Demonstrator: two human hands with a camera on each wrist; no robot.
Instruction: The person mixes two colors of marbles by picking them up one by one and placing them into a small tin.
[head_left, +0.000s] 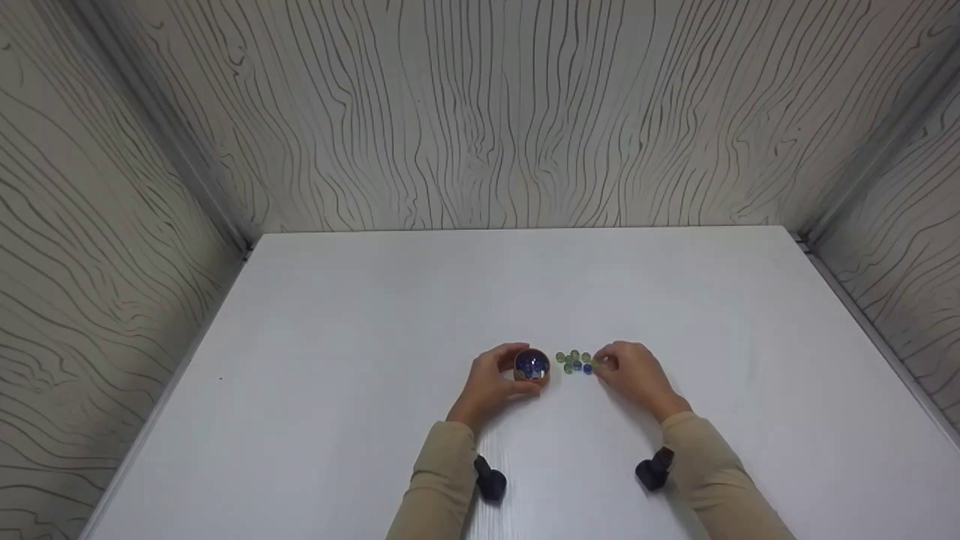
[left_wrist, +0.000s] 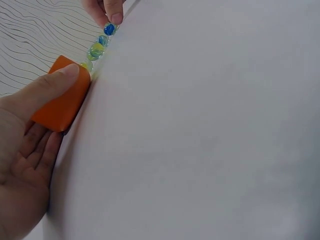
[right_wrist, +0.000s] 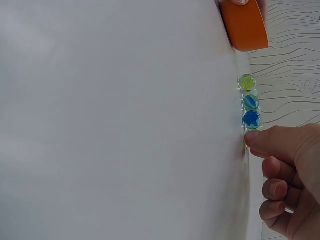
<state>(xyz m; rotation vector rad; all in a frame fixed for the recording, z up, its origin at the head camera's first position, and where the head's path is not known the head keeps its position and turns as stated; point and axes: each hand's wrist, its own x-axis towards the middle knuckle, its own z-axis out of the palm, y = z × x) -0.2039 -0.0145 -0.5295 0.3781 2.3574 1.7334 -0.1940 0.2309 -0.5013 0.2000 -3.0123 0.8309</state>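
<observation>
My left hand (head_left: 491, 381) grips a small orange cup (left_wrist: 65, 102), its thumb along the near side and its fingers around the far side. From above, the cup shows a dark blue, glossy inside with round shapes in it. Just right of the cup, several glass marbles (head_left: 574, 355) lie in a loose cluster on the white table, most of them yellow-green and a couple blue. At the cluster's right end my right hand (head_left: 636, 375) pinches a yellow-green marble (head_left: 597, 362) between thumb and forefinger. A blue marble (right_wrist: 252, 119) sits right beside that thumb in the right wrist view.
The white table (head_left: 337, 315) spreads out around both hands. Wood-grain patterned panels (head_left: 480, 112) rise at its back and sides. A black wrist device (head_left: 491, 484) is on the left forearm, and another black device (head_left: 654, 471) is on the right one.
</observation>
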